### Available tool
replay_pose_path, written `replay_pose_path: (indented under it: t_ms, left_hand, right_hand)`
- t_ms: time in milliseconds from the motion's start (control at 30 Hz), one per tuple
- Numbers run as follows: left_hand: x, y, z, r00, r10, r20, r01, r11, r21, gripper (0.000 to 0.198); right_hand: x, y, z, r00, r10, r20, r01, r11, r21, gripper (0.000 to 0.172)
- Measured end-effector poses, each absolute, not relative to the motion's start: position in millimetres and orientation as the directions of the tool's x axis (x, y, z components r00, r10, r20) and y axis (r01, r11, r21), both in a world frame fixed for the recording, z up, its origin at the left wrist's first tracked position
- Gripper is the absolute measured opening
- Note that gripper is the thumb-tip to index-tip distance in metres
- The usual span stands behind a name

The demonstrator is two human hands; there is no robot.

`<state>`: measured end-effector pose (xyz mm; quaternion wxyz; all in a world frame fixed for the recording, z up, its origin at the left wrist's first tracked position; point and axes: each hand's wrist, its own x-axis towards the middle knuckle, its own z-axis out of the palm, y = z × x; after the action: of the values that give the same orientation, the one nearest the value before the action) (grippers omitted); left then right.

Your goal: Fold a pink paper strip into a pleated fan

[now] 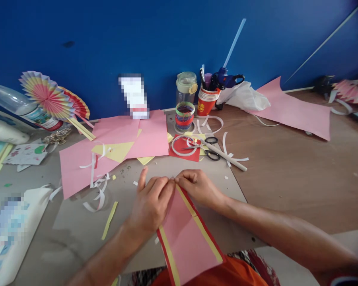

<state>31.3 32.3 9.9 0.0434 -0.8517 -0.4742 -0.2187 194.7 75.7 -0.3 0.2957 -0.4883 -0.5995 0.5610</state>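
Observation:
A long strip of pink paper (pixel 188 242) with yellow bands and red edges runs from my fingertips down toward my lap. My left hand (pixel 152 200) grips its far end, thumb raised and the other fingers curled over the paper. Pinched at the same end, close to the left fingertips, is my right hand (pixel 198 186). The exact spot between the two sets of fingertips is too small to make out. Just beyond my hands lie black-handled scissors (pixel 211 149) on a red paper square (pixel 185 155), beside a roll of white tape (pixel 174 145).
Pink sheets (pixel 150 139) and curled white strips (pixel 100 194) lie at the left. Behind stand a lidded bottle (pixel 185 93) and a red paper cup (pixel 207 101) with a glue gun (pixel 226 79). A pleated paper fan (pixel 49 95) leans at far left. A beige stick (pixel 226 157) lies right.

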Motion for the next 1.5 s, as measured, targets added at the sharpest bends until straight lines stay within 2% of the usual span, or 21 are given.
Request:
replay_pose_path:
  t_ms: [100, 200, 367, 467, 567, 800, 1000, 1133, 1333, 1500]
  left_hand:
    - [27, 37, 11, 0.353, 0.878, 0.323, 0.795, -0.464, 0.392, 0.025]
    - [20, 42, 14, 0.279, 0.947, 0.160, 0.756, -0.319, 0.571, 0.023]
    - [9, 48, 19, 0.239, 0.959, -0.151, 0.710, -0.066, 0.701, 0.024]
    - [7, 50, 20, 0.264, 0.929, -0.261, 0.663, 0.023, 0.748, 0.026]
    - [7, 50, 20, 0.282, 0.919, -0.275, 0.650, 0.028, 0.759, 0.026]
    - [10, 48, 17, 0.282, 0.957, -0.073, 0.698, -0.153, 0.700, 0.019]
    - [12, 47, 20, 0.299, 0.952, -0.061, 0.715, -0.181, 0.676, 0.021]
    - [11, 48, 22, 0.386, 0.921, -0.048, 0.674, -0.246, 0.697, 0.027]
    - [7, 50, 19, 0.388, 0.913, -0.127, 0.631, -0.163, 0.758, 0.029]
    - [3, 52, 16, 0.377, 0.910, -0.174, 0.638, -0.119, 0.761, 0.027]
  right_hand:
    - [197, 77, 1, -0.351, 0.921, -0.172, 0.276, -0.074, -0.958, 0.025]
    - [198, 77, 3, -0.340, 0.929, -0.147, 0.322, -0.031, -0.946, 0.024]
    - [197, 78, 0, -0.332, 0.937, -0.108, 0.350, 0.016, -0.936, 0.022]
    - [197, 77, -2, -0.359, 0.930, -0.078, 0.356, 0.060, -0.933, 0.021]
    - [197, 77, -1, -0.392, 0.919, -0.040, 0.349, 0.109, -0.931, 0.021]
    - [198, 76, -2, -0.386, 0.923, 0.002, 0.338, 0.143, -0.930, 0.023]
    - [201, 77, -2, -0.398, 0.917, 0.032, 0.288, 0.157, -0.945, 0.026]
    - [204, 77, -3, -0.411, 0.911, -0.017, 0.218, 0.080, -0.973, 0.027]
    - [204, 78, -6, -0.417, 0.896, -0.151, 0.164, -0.089, -0.982, 0.031]
    - [205, 81, -2, -0.462, 0.861, -0.212, 0.207, -0.127, -0.970, 0.030]
